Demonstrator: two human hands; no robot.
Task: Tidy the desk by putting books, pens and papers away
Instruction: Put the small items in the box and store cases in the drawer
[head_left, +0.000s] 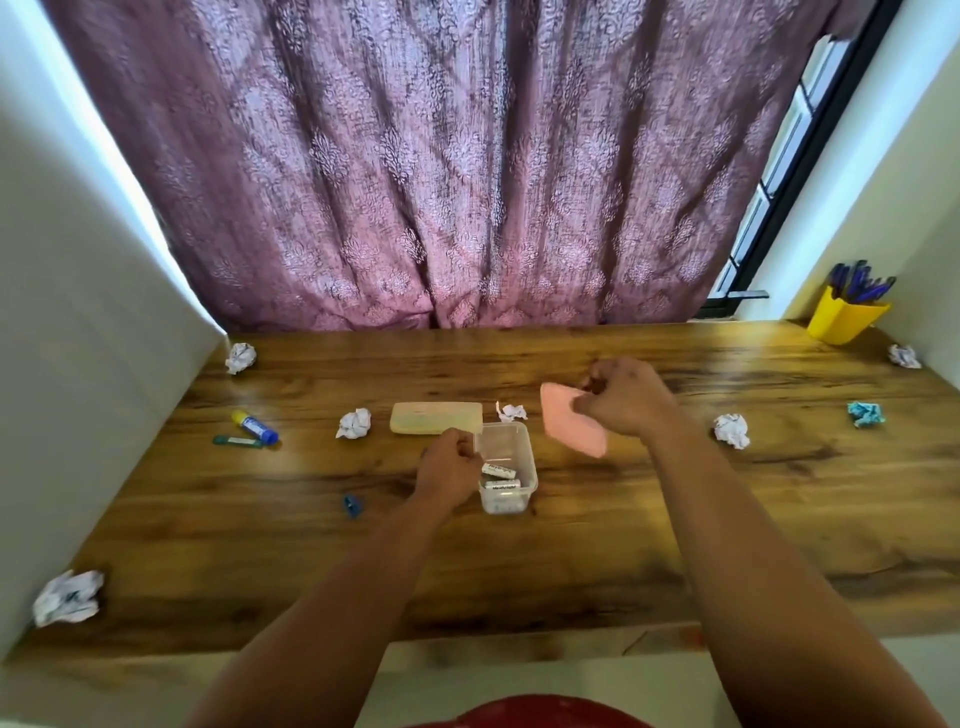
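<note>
Left hand (448, 470) grips the left wall of a small clear plastic container (506, 467) near the middle of the wooden desk (571, 545), its fingers curled over the rim. Inside the container lie two white erasers (500, 477) with dark lettering. Right hand (626, 397), at about two o'clock from the container, pinches a pink lid (571, 426) by its upper edge; the lid hangs tilted above the desk.

Just beyond the container at eleven o'clock lies a pale yellow case (435, 417). Crumpled paper balls are scattered about: one (355, 423) left of the case, a small one (511, 412) at twelve o'clock from the container, one (731, 429) at three o'clock, one (240, 357) far at ten o'clock, one (67, 596) at eight o'clock near the front edge, one (904, 356) at the far right, and a teal one (865, 413) below it. A blue glue stick (254, 427) and a green marker (239, 441) lie at nine o'clock, a small blue sharpener (351, 505) at eight o'clock. A yellow pen holder (841, 319) filled with blue pens (860, 286) stands in the far right corner.
</note>
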